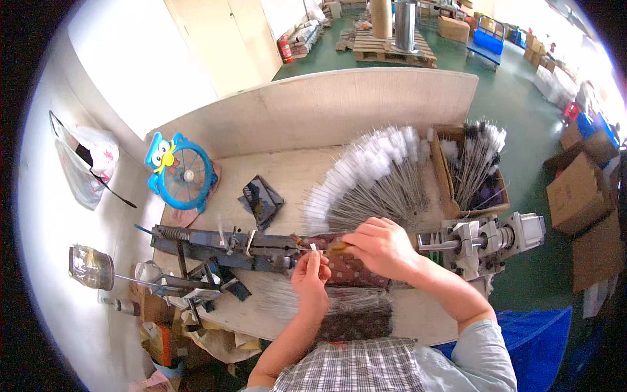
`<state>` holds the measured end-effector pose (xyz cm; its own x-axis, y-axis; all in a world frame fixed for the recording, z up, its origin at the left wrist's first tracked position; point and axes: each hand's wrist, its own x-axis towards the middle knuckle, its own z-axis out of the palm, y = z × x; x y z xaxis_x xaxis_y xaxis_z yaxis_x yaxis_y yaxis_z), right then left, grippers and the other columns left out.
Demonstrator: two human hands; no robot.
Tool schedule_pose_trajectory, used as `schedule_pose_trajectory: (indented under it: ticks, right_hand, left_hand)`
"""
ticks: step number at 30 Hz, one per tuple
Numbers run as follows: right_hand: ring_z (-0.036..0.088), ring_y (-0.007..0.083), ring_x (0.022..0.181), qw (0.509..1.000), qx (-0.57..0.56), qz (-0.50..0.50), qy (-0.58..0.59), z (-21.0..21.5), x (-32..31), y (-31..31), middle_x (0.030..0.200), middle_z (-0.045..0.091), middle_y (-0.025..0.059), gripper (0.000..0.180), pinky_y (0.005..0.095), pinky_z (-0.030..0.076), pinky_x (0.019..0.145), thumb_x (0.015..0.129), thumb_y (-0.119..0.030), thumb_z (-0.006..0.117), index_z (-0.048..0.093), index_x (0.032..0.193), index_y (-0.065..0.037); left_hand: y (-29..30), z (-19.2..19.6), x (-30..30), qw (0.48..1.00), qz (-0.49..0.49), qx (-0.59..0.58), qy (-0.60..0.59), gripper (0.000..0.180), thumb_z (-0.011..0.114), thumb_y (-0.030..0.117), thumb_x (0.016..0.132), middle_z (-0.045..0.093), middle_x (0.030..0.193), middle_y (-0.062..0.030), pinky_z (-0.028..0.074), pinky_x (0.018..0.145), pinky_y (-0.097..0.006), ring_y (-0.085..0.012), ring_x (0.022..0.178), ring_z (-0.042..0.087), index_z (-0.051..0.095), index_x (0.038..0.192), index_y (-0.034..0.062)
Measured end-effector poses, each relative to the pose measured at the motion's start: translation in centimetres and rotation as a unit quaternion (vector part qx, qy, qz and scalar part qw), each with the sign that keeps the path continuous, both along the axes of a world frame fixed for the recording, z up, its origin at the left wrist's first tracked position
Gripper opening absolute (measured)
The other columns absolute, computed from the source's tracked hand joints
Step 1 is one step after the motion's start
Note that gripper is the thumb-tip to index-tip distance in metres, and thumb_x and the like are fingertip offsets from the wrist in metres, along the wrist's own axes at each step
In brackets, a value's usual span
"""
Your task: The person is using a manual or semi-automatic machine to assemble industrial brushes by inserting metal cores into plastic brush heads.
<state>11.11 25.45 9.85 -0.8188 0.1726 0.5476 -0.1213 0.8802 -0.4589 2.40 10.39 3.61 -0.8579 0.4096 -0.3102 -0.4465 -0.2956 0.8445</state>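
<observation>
My left hand (311, 277) is closed, thumb and fingertips pinching a small white piece (313, 247) above the narrow metal machine (268, 243). Just to its right is my right hand (384, 247), its fingers bent together beside a yellowish-brown piece (337, 248); what they grip is too small to make out. Beneath both hands lies a brown dotted cloth (356, 271). A bundle of thin wires (349, 298) rests on the near side of the cloth. Beyond my hands, white-bristled wire brushes (366, 171) fan out across the table.
A cardboard box (450, 189) holds white and black brushes at the right. The machine's motor end (516, 234) sits nearer. A blue cartoon-shaped fan (185, 176) and dark cloth (261, 201) are at the left. A board (326, 108) borders the table's far edge.
</observation>
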Motion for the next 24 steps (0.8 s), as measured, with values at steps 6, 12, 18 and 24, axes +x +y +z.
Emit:
schedule_pose_trajectory:
  ticks: [6,12,18,24]
  right_hand:
    - [0.058,0.0227,0.079,0.984,0.119,-0.033,-0.131,-2.0,-5.0,-2.0,0.078,0.061,0.0052,0.016,0.0367,0.047,0.068,0.077,-0.021,0.06,0.065,0.085,-0.008]
    - [0.061,0.028,0.082,0.981,-0.104,0.011,-0.162,-0.9,-4.5,-1.9,0.083,0.065,0.0102,0.023,0.0367,0.049,0.071,0.079,-0.024,0.061,0.067,0.088,-0.004]
    - [0.06,0.0276,0.085,0.97,-0.151,-0.012,-0.189,-1.2,-4.6,-2.5,0.086,0.065,0.0101,0.029,0.0364,0.048,0.073,0.075,-0.028,0.065,0.067,0.091,-0.004]
    - [0.057,0.0236,0.092,0.995,0.006,-0.067,-0.071,-1.4,-4.9,-5.6,0.094,0.064,0.0047,0.036,0.0375,0.046,0.077,0.068,-0.027,0.071,0.065,0.096,-0.005]
  left_hand:
    - [-0.6,0.7,-0.6,0.995,-0.048,0.035,-0.084,0.012,0.059,0.017,0.089,0.055,0.069,-0.0023,0.037,0.046,-0.023,-0.0085,0.052,0.047,0.056,0.088,0.0047]
    - [-1.4,0.4,-1.0,0.994,-0.107,0.0,0.013,0.022,0.052,0.027,0.093,0.058,0.07,-0.0044,0.042,0.048,-0.025,-0.0133,0.054,0.053,0.055,0.086,0.0055]
    - [-1.3,1.6,-1.4,0.987,-0.127,0.059,-0.077,0.041,0.036,0.042,0.096,0.061,0.087,-0.0062,0.045,0.077,-0.031,-0.0178,0.082,0.059,0.053,0.101,0.0048]
    - [-1.1,-0.2,-1.3,0.979,-0.047,0.153,-0.13,0.031,0.041,0.031,0.096,0.058,0.104,-0.0073,0.042,0.084,-0.031,-0.016,0.096,0.056,0.052,0.107,0.0038]
